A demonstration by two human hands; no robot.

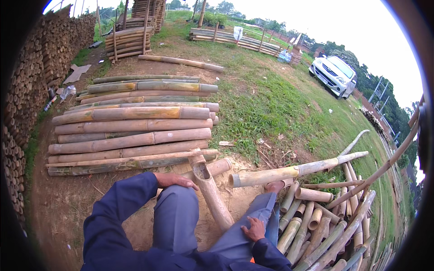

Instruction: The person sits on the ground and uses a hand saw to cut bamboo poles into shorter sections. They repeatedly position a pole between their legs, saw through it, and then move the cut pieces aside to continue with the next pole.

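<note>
My left hand (175,180) lies flat on my left knee, its fingers stretched toward the top of a thick bamboo post (214,201) that slants up between my legs. That post has a hollow, notched upper end. On my right thigh rests my right hand (255,229), fingers loosely spread and holding nothing. Just beyond my right foot (274,187), a long pale bamboo pole (312,168) points away to the right, its cut hollow end toward me. A shorter bamboo piece (220,166) lies behind the notched post.
Several bamboo poles (135,126) lie side by side ahead on the left. Short bamboo offcuts (302,230) are heaped beside my right leg. Tall stacks of bamboo (43,49) line the far left. A white car (333,74) stands on the grass at the far right.
</note>
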